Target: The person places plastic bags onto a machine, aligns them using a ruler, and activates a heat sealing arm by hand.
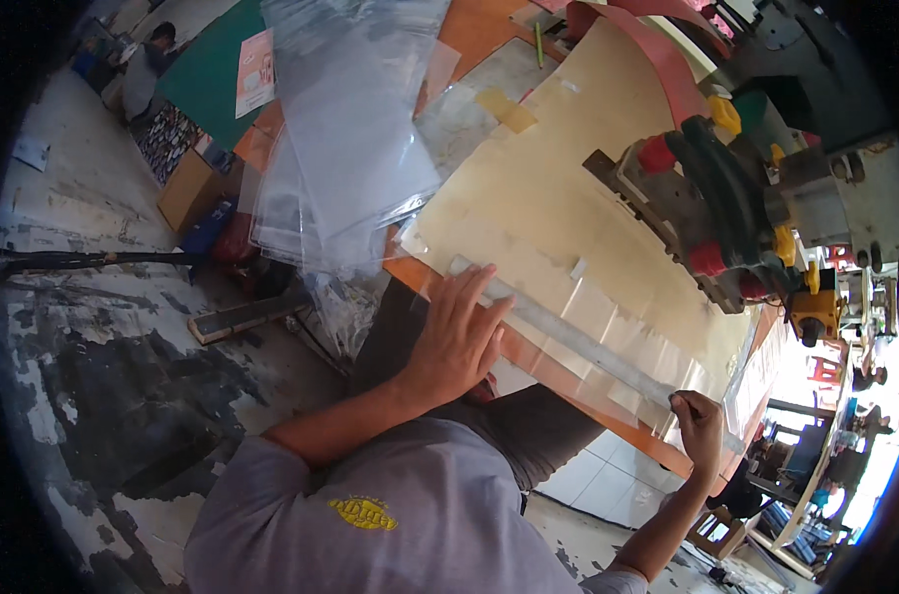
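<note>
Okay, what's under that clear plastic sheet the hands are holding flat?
Under the clear plastic sheet lies the cream tabletop, seen through it. The left hand and right hand hide what lies beneath them.

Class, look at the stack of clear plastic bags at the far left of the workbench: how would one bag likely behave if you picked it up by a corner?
The clear plastic bags look thin and see-through, so one would probably droop, not stay flat. The stack has slid and fanned out over the workbench edge, hinting they are slippery and light.
</note>
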Available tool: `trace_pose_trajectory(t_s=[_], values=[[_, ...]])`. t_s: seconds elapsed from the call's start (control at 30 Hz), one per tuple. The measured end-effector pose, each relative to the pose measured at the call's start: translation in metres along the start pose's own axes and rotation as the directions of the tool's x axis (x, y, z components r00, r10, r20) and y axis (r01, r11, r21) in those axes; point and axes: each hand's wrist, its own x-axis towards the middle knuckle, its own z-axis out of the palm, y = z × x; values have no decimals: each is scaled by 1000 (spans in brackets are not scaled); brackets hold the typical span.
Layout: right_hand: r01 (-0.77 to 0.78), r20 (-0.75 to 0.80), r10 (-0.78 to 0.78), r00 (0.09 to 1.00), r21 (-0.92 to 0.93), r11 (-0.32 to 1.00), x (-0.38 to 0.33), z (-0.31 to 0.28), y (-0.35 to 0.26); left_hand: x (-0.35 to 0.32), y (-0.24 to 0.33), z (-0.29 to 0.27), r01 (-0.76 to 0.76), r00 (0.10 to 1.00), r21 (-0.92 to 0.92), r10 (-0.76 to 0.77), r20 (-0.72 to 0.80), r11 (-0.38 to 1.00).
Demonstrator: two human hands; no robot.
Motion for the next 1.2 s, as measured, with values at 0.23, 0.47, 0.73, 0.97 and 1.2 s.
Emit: trace_pose_trajectory(t_s=[0.23,0.47,0.73,0.97,1.2], values=[[42,-35,-45,998,-76,996,25,0,1,11,-3,-6,10,994,-16,-9,111,1000],[4,-3,-4,1000,-69,998,29,5,-5,10,-3,-7,-32,989,95,18,147,995],[6,8,-6,1000,-75,997,29,7,-12,7,-3,-5,-37,989,137,16,147,990],[-21,27,22,999,-59,998,30,7,-18,10,-3,-7,-16,990,107,1,138,994],[-44,-51,39,998,-100,994,19,-9,7,18,2,-5,-50,993,129,35,114,990]])
